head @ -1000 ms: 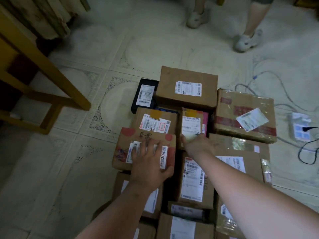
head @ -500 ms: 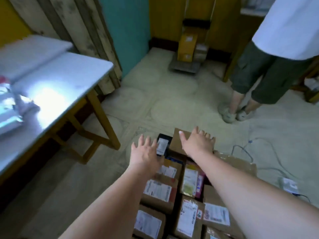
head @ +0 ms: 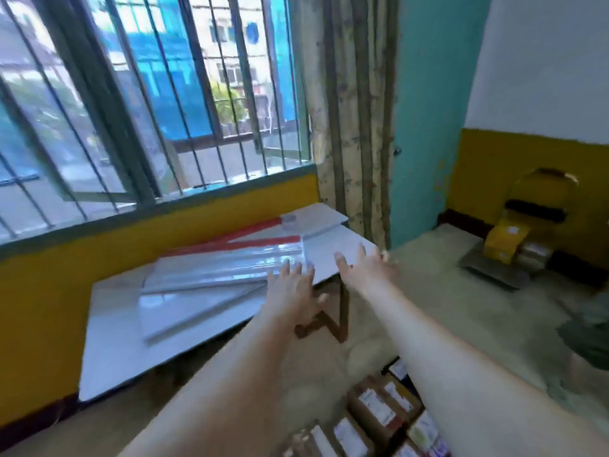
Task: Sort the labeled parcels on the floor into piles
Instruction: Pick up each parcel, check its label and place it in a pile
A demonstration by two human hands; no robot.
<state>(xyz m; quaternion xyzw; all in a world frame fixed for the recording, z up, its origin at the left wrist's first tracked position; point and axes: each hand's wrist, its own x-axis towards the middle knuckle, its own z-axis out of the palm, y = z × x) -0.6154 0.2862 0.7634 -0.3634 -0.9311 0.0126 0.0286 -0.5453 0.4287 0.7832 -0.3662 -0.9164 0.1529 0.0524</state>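
Several brown cardboard parcels (head: pixel 379 413) with white labels lie packed together on the floor at the bottom right of the head view, partly hidden by my right forearm. My left hand (head: pixel 291 291) is raised in the air with fingers spread and holds nothing. My right hand (head: pixel 369 270) is also stretched forward, palm down, fingers apart and empty. Both hands are well above and beyond the parcels, in front of the table edge.
A white-topped table (head: pixel 108 341) with wooden legs stands at the left under a barred window and carries flat white and red panels (head: pixel 211 278). A yellow machine (head: pixel 514 239) sits against the far wall. Another person's leg (head: pixel 586 344) shows at the right edge.
The view has swung upward from the parcels to the window and table. Both hands lifted off the parcels and now stretch out in the air, empty.
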